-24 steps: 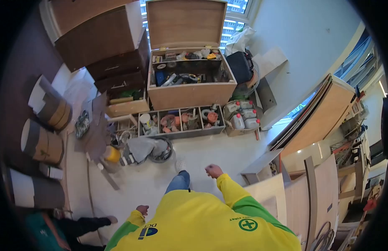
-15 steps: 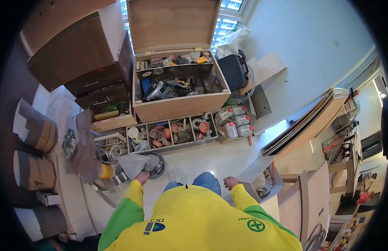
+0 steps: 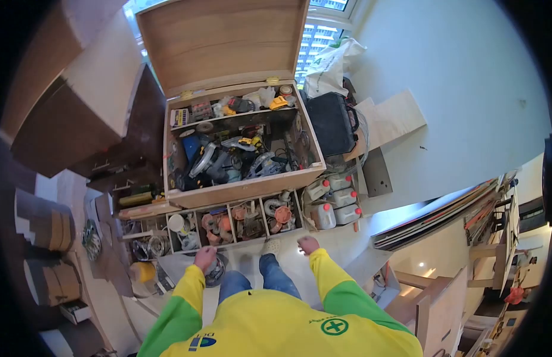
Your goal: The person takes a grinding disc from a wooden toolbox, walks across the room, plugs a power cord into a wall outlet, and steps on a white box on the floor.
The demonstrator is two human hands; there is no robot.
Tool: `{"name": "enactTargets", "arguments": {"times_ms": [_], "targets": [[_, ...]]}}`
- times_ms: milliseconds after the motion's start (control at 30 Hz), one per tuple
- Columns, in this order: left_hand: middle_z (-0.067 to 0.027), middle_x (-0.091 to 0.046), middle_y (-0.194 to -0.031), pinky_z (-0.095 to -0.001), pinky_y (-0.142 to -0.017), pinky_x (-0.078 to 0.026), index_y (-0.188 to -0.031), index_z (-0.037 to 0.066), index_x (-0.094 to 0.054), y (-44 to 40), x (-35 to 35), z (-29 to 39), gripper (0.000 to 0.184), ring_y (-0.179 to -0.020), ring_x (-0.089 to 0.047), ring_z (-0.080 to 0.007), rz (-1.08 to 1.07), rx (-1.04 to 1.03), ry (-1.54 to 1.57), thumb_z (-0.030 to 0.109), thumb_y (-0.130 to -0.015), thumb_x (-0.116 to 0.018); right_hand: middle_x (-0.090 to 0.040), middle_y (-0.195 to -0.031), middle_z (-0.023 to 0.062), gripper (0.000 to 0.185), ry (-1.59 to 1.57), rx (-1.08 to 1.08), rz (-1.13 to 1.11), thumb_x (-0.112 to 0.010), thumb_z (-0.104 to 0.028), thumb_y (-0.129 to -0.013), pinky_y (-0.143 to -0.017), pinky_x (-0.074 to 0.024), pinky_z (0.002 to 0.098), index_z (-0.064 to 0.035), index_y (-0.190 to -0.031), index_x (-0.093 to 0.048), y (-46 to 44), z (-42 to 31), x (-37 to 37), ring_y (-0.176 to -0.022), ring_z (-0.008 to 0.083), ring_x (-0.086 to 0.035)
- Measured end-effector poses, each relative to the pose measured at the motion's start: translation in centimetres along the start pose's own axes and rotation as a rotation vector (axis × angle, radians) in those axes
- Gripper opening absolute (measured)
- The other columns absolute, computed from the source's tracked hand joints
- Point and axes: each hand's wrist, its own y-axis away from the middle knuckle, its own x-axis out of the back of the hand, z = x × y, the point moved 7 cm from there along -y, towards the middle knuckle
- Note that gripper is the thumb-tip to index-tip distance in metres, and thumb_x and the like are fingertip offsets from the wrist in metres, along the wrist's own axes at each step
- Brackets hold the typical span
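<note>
My left hand hangs with curled fingers over the edge of a dark round tub. A grey sheet-like piece lies close beside this hand, apparently beneath it, and I see nothing held in the fingers. To the right, my right hand is loosely closed above the floor, with nothing visible in it. In front of both hands is a low divided wooden tray of pipe fittings. Behind it a large wooden tool chest stands with its lid raised, holding a circular saw and other power tools.
White jugs with red caps stand right of the tray. A black case leans by the chest. Stacked boards and a grey box are at right. A yellow container and dark cabinets are at left.
I have stepped forward, so the chest and tray appear nearer and larger. My right hand has swung forward and slightly left; one foot is now close to the tray.
</note>
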Motion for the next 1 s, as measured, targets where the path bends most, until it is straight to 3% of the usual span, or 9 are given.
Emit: {"name": "enactTargets", "arguments": {"times_ms": [100, 167, 300, 433, 500, 567, 733, 800, 1000], "targets": [[-0.0036, -0.064, -0.081, -0.0306, -0.071, -0.048, -0.093, 0.002, -0.065, -3.1, 1.2, 0.8, 0.026, -0.075, -0.06, -0.0145, 0.163, -0.11, -0.105, 0.027, -0.089, -0.059, -0.067, -0.082, 0.0172, 0.034, 0.189, 0.347, 0.373, -0.058, -0.035, -0.086, -0.072, -0.051, 0.0413, -0.0021, -0.091, -0.064, -4.9, -10.4, 3.2, -0.083, 0.0314, -0.067], [-0.0081, -0.066, -0.085, -0.0312, -0.073, -0.049, -0.094, 0.002, -0.066, -2.3, 1.3, 8.5, 0.026, -0.077, -0.062, -0.0174, 0.264, -0.19, -0.228, 0.026, -0.089, -0.059, -0.067, -0.086, 0.0187, 0.034, 0.13, 0.474, 0.464, -0.059, -0.034, -0.087, -0.076, -0.0493, 0.045, -0.0018, -0.093, -0.064, -7.4, -17.6, 4.8, -0.085, 0.0381, -0.063], [-0.0168, -0.065, -0.093, -0.0415, -0.082, -0.047, -0.093, 0.002, -0.066, -8.8, 4.2, 17.8, 0.027, -0.09, -0.061, -0.0339, 0.54, -0.474, -0.495, 0.027, -0.088, -0.059, -0.066, -0.086, 0.0185, 0.029, 0.168, 0.718, 0.51, -0.061, -0.03, -0.086, -0.076, -0.0491, 0.0434, -0.0024, -0.092, -0.065, -11.0, -29.9, 6.1, -0.085, 0.0384, -0.062], [-0.0168, -0.065, -0.094, -0.0449, -0.084, -0.045, -0.092, 0.003, -0.067, -16.2, 5.6, 24.3, 0.032, -0.093, -0.059, -0.0365, 0.652, -0.707, -0.632, 0.034, -0.089, -0.057, -0.067, -0.091, 0.0194, 0.042, 0.309, 0.424, 0.406, -0.054, -0.045, -0.088, -0.078, -0.0484, 0.0435, -0.0045, -0.091, -0.066, -19.0, -30.8, 4.2, -0.09, 0.0372, -0.063], [-0.0168, -0.066, -0.096, -0.0439, -0.084, -0.045, -0.096, 0.005, -0.068, -22.2, 6.9, 21.9, 0.04, -0.095, -0.059, -0.0373, 0.564, -0.424, -0.706, 0.041, -0.09, -0.054, -0.068, -0.092, 0.0189, 0.053, 0.355, 0.31, 0.362, -0.045, -0.056, -0.09, -0.083, -0.0461, 0.0465, -0.0082, -0.092, -0.068, -21.1, -29.8, 2.4, -0.091, 0.0366, -0.064], [-0.0158, -0.067, -0.096, -0.0463, -0.087, -0.043, -0.1, 0.008, -0.069, -26.0, 7.7, 18.1, 0.044, -0.095, -0.06, -0.0367, 0.499, -0.1, -0.399, 0.047, -0.09, -0.05, -0.069, -0.092, 0.0178, 0.056, 0.785, 0.228, 0.503, -0.04, -0.06, -0.09, -0.087, -0.0429, 0.0501, -0.0122, -0.093, -0.07, -21.3, -30.0, 1.2, -0.091, 0.0362, -0.065], [-0.0104, -0.07, -0.092, -0.0504, -0.087, -0.037, -0.093, 0.013, -0.072, -25.5, 5.6, 19.8, 0.041, -0.092, -0.062, -0.0298, 0.826, -0.056, -0.962, 0.046, -0.086, -0.05, -0.07, -0.086, 0.016, 0.054, 0.751, -0.003, 0.537, -0.04, -0.057, -0.091, -0.079, -0.0438, 0.0508, -0.0127, -0.087, -0.071, -24.0, -31.0, 0.2, -0.085, 0.0348, -0.067], [-0.01, -0.069, -0.09, -0.0499, -0.085, -0.038, -0.087, 0.013, -0.071, -26.3, 6.3, 20.0, 0.038, -0.089, -0.062, -0.0303, 0.827, -0.085, -0.975, 0.044, -0.087, -0.05, -0.069, -0.098, 0.0175, 0.054, 0.86, -0.112, 0.478, -0.038, -0.058, -0.091, -0.091, -0.0411, 0.0514, -0.015, -0.101, -0.069, -24.3, -31.1, 0.0, -0.094, 0.035, -0.066], [-0.0073, -0.067, -0.083, -0.0489, -0.08, -0.037, -0.077, 0.013, -0.07, -26.6, 6.5, 20.4, 0.03, -0.083, -0.062, -0.0289, 0.758, -0.079, -0.988, 0.038, -0.082, -0.054, -0.068, -0.103, 0.0182, 0.052, 0.933, -0.185, 0.341, -0.037, -0.052, -0.092, -0.091, -0.0413, 0.0488, -0.0154, -0.11, -0.068, -25.3, -31.1, -0.6, -0.098, 0.0363, -0.065]]}}
